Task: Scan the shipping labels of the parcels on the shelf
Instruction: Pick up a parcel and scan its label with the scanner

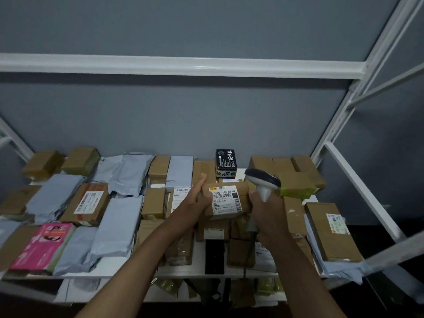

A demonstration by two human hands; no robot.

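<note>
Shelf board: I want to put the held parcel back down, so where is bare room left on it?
Little room. A bare white strip of the shelf board runs along the front edge, before the grey mailer bags and left of the black box. A small bare patch shows behind the scanner. Everywhere else parcels lie edge to edge.

Grey-blue wall behind. White crossbeam overhead. White upright frame at right, diagonal brace at left.

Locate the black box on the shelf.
Head view: the black box stands upright at the back of the shelf, right of centre, among brown cartons just behind the scanner.
</note>
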